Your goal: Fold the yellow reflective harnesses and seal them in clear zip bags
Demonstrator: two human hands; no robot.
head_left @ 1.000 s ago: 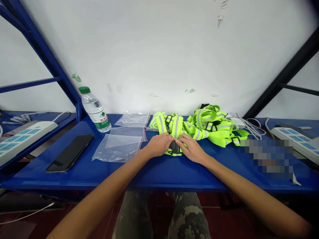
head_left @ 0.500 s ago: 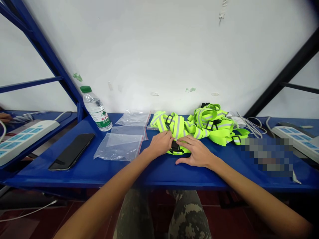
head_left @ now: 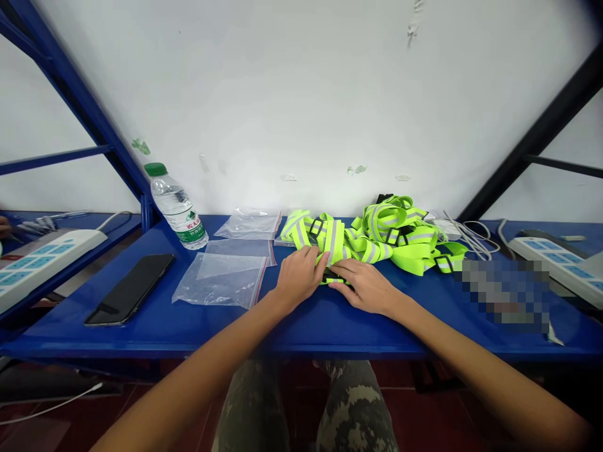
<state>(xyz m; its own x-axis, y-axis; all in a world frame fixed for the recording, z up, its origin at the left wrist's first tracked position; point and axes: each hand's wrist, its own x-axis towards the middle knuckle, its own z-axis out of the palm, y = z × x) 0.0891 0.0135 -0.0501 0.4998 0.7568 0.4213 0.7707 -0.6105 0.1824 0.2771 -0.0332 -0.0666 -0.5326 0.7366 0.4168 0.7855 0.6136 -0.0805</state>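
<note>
Yellow-green straps (head_left: 332,237) with grey reflective stripes and black buckles lie in a heap at the middle of the blue table (head_left: 301,329). My left hand (head_left: 299,275) is closed on the near part of the straps, thumb toward the right. Close beside it, my right hand (head_left: 365,285) has its fingers and thumb closed round the same near end, by a black buckle (head_left: 331,276) that is partly covered. More of the same straps (head_left: 396,226) are bunched to the right, joined or touching; I cannot tell which.
Clear zip bags (head_left: 221,279) lie left of the straps. Further left are a water bottle (head_left: 181,210) and a black phone (head_left: 132,289). White cables (head_left: 471,235), a blurred-out item (head_left: 509,298) and power strips (head_left: 560,260) are at the right and left.
My right thumb has come in from spread to near its fingers, at the strap's near end. The black buckle is now more covered by my hands.
</note>
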